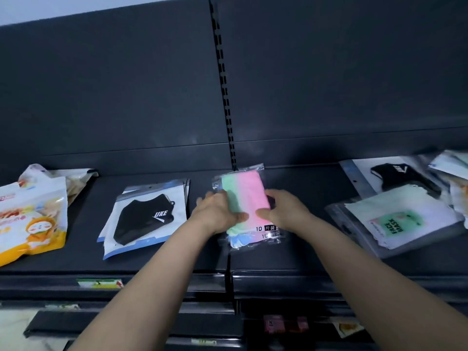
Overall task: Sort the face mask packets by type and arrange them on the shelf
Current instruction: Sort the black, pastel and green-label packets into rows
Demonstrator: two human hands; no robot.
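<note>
Pastel pink-and-green packets (247,196) are gripped by the left hand (217,211) and right hand (285,211), fingers (273,195) curled, seemingly to square the stack on the shelf (177,259); black mask packets (145,216) lie left of the fingers.

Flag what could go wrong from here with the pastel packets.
1. The pastel packet, held by the left hand and right hand, lies skewed on a matching packet; the slick film may slide apart.
2. A black mask packet in the right pile, partly buried, could be missed.
</note>
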